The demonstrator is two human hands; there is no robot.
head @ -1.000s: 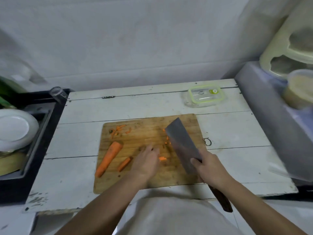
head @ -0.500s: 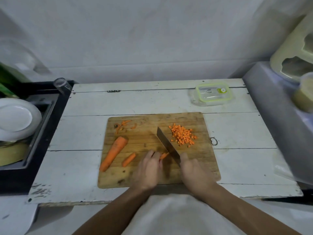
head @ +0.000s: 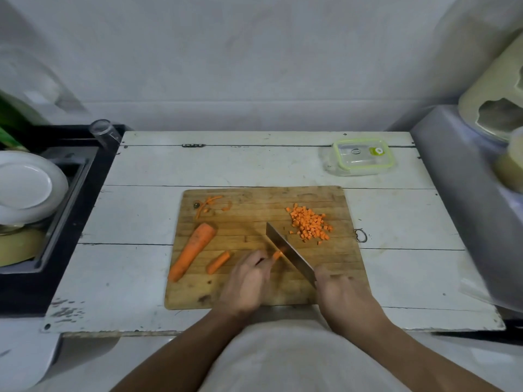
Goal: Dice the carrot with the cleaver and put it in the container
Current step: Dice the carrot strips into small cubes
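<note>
Cleaver [head: 288, 251] handle hidden in gripping right hand [head: 341, 292]; left hand [head: 249, 281] pinching half-hidden carrot strip [head: 278, 253]

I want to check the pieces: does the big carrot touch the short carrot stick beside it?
Apart. The head view shows bare board between the big carrot and the short carrot stick.

Home kitchen. Evidence: worn white-painted plank worktop [head: 254, 165] against plain grey wall; rectangular wooden chopping board [head: 254, 205] bearing whole orange carrot [head: 192, 251] and pile of diced carrot cubes [head: 310, 224]; clear lidded food container with green rim [head: 362, 157] at back; black-framed sink [head: 68, 199] at left holding round white plates [head: 27, 186]; upturned clear glass tumbler [head: 104, 132] at sink corner.
</note>
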